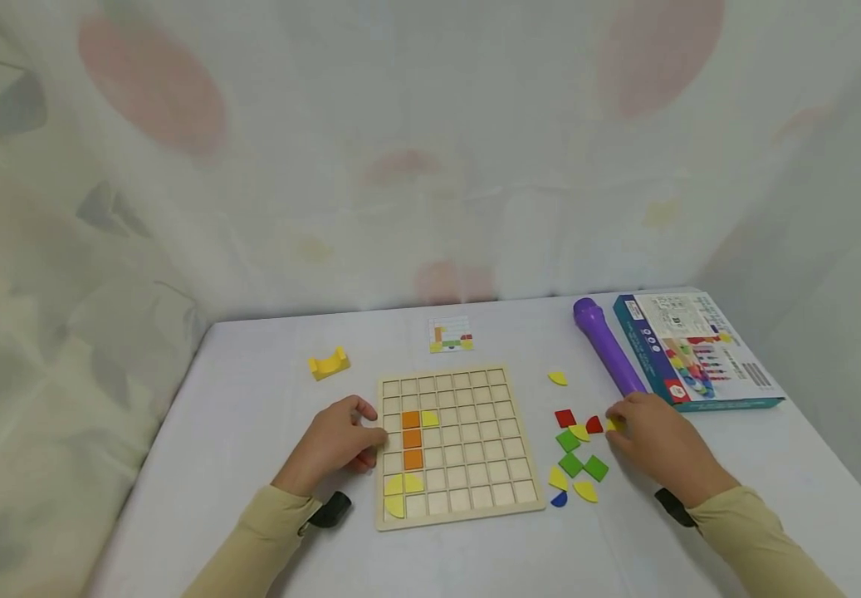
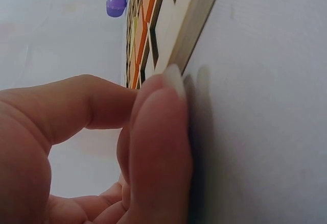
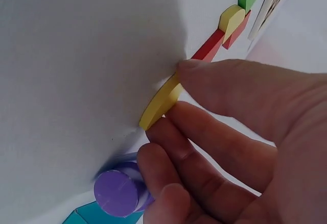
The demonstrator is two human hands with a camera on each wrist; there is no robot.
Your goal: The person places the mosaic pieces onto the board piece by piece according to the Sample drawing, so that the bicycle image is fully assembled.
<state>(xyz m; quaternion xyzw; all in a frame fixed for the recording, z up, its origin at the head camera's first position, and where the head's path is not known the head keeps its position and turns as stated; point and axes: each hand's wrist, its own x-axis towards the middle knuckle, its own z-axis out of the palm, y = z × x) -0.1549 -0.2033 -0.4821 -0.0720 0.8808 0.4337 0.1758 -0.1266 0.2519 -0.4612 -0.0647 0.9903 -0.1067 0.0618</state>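
Observation:
My left hand (image 1: 340,436) is at the left edge of a wooden grid board (image 1: 464,515), its fingers loosely bent and its fingertips right at the rim in the left wrist view. Three orange squares (image 1: 412,438) form a column on the board, with a yellow square (image 1: 430,419) beside the top one. Yellow curved pieces (image 1: 394,506) fill cells at its lower left. On the right of the table, my right hand (image 1: 657,440) pinches a yellow curved tile (image 3: 162,101) between thumb and fingers, low over the cloth.
Loose red, green (image 1: 570,464), yellow and blue (image 1: 560,499) tiles lie right of the board. A purple microphone-shaped tube (image 1: 609,345) leans by a game box (image 1: 706,349). Behind the board is a pattern card (image 1: 450,334); a yellow bridge-shaped block (image 1: 330,364) is at left.

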